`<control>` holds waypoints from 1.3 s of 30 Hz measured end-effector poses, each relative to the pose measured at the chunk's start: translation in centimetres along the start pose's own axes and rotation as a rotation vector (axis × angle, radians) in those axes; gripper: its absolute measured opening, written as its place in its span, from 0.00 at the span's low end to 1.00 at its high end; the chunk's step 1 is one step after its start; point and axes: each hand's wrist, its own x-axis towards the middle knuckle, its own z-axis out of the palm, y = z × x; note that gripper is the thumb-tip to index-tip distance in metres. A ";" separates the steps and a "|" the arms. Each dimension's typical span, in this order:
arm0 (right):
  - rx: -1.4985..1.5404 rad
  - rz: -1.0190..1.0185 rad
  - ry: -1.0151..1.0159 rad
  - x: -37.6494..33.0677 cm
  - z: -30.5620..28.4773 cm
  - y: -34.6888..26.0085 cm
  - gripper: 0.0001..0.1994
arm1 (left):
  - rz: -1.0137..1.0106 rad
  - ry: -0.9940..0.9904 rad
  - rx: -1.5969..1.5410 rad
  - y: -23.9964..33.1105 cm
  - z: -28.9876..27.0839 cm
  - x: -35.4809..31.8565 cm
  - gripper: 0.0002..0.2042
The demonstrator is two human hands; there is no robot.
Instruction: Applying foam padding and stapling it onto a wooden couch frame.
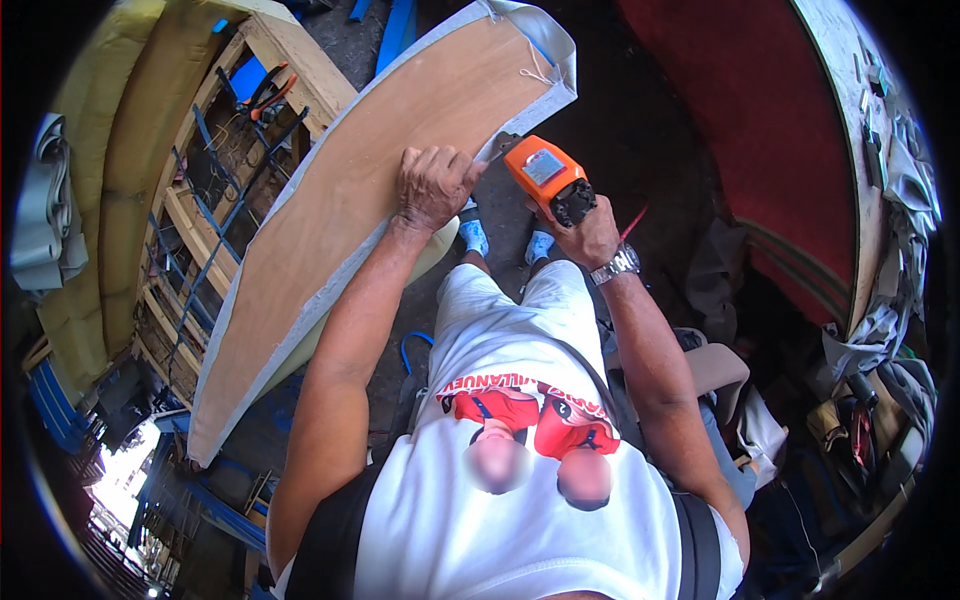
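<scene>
Right fingers (562,228) hold one tool (540,165) (orange).

The long, curved tan panel (370,190) looks like thin wooden board, smooth and matt, edged with soft grey-white cloth (561,78) that looks matt and creased. Just right of the panel, the boxy orange-and-black tool (545,168) has a smooth, slightly glossy plastic-looking housing. Left of the panel, the pale slatted frame (300,62) is bare, rough-looking wood, and beyond it the yellow curved padding (135,170) appears soft and matt. Far right of the panel, the large dark-red curved piece (765,120) looks matt and cloth-like.
</scene>
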 end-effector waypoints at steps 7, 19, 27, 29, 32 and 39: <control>0.101 -0.076 -0.052 -1.0 0.4 -0.8 0.18 | -0.119 0.027 -0.099 -0.6 1.2 -0.4 0.14; 0.058 -0.086 -0.026 -1.6 1.7 -1.0 0.13 | -0.129 0.004 -0.050 0.0 -0.8 -2.5 0.10; 0.038 -0.138 -0.037 -2.5 3.4 -1.1 0.16 | -0.196 0.005 -0.041 0.1 -0.4 -2.8 0.09; 0.021 -0.057 -0.036 -2.4 3.7 -1.1 0.16 | -0.162 0.008 -0.078 -0.2 -0.9 -3.1 0.09; 0.074 -0.076 -0.042 -2.3 3.4 -1.3 0.16 | -0.134 0.062 -0.119 -0.5 -1.7 -4.0 0.10; 0.147 -0.169 -0.077 -2.6 2.7 -2.1 0.14 | -0.266 0.054 -0.126 -0.8 -0.8 -4.4 0.10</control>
